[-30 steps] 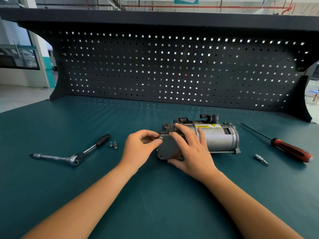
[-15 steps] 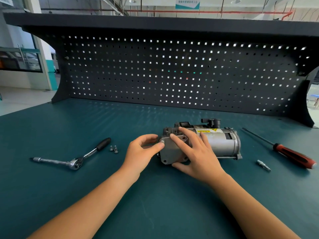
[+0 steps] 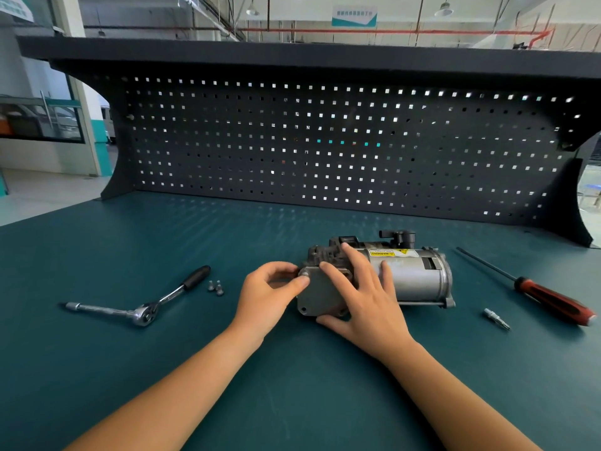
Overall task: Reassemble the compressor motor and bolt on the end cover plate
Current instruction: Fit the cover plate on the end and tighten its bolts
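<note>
The grey compressor motor (image 3: pixel 416 281) lies on its side on the teal bench. A grey end cover plate (image 3: pixel 320 294) sits against its left end. My right hand (image 3: pixel 364 304) lies over the plate and motor body, fingers spread straight, thumb under the plate's lower edge. My left hand (image 3: pixel 266 294) pinches a small bolt (image 3: pixel 304 274) at the plate's upper left corner between thumb and forefinger. Two loose bolts (image 3: pixel 215 287) lie to the left, beside the ratchet handle.
A ratchet wrench (image 3: pixel 143 312) with extension lies at the left. On the right lie a red-handled screwdriver (image 3: pixel 549 296) and a small metal bit (image 3: pixel 497 319). A black pegboard (image 3: pixel 325 141) closes off the back of the bench.
The view has tilted up a little, so the bench sits lower in frame. My left thumb and forefinger have shifted slightly on the bolt. My right hand stays on the plate.
</note>
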A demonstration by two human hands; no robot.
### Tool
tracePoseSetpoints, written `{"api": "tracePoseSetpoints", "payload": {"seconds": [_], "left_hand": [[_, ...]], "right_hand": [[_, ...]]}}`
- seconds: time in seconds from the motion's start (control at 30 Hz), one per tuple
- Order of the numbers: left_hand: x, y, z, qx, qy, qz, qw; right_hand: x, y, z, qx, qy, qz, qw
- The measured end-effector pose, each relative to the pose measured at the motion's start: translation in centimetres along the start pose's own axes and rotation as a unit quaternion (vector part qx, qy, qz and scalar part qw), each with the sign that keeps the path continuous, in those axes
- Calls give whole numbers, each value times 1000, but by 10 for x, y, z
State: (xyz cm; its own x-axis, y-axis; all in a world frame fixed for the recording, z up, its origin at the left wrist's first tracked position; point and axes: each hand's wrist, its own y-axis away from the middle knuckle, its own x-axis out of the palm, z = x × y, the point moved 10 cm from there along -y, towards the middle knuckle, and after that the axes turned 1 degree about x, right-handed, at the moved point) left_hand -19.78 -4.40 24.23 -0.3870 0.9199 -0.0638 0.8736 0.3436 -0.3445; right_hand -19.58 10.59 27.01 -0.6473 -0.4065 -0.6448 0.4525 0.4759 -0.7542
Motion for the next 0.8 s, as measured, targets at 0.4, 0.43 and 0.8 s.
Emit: {"api": "tracePoseSetpoints", "payload": {"seconds": [0.4,0.43,0.8], "left_hand": [[1,4,-28,141,-152,-4,978],[1,4,-27,138,-148,-1,979],[4,5,-25,129,-133,18,983]], "right_hand": [[1,5,-7,9,-23,39,999],[1,6,-8,12,-29,42,999],[-5,7,-14,45,-74,18,996]]}}
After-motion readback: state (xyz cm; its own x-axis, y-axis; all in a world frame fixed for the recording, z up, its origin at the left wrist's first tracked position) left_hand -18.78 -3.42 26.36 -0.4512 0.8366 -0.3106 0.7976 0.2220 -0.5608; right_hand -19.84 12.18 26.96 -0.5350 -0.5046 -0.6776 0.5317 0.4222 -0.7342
